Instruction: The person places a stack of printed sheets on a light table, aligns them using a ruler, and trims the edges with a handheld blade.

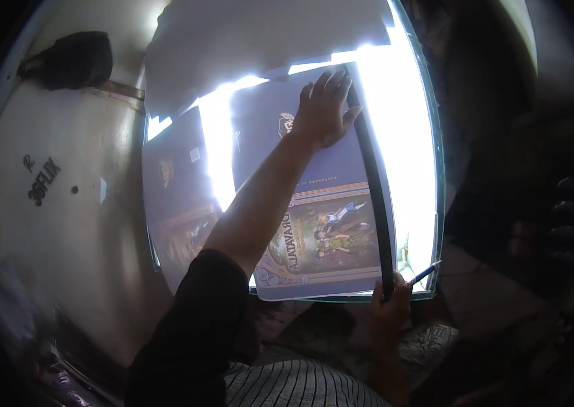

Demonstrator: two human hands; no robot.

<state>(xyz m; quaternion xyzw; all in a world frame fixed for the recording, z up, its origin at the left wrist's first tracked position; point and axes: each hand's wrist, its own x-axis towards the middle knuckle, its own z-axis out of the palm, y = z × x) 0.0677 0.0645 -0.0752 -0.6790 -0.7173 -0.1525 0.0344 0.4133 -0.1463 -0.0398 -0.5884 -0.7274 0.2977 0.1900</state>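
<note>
A purple printed sheet with a coloured picture of several figures lies on a brightly lit glass light table. Along the sheet's right side runs a long black straightedge. My left hand rests flat near its far end, fingers stretched, on the sheet and at the straightedge's edge. At the near edge of the glass, my right hand is closed around a slim dark pen or pencil, pointing right. That hand also meets the straightedge's near end; its fingers are partly hidden.
A second printed sheet lies to the left, with a strip of bright glass between the two. A large pale sheet covers the far part of the table. A dark cloth-like bundle sits on the pale surface at the far left.
</note>
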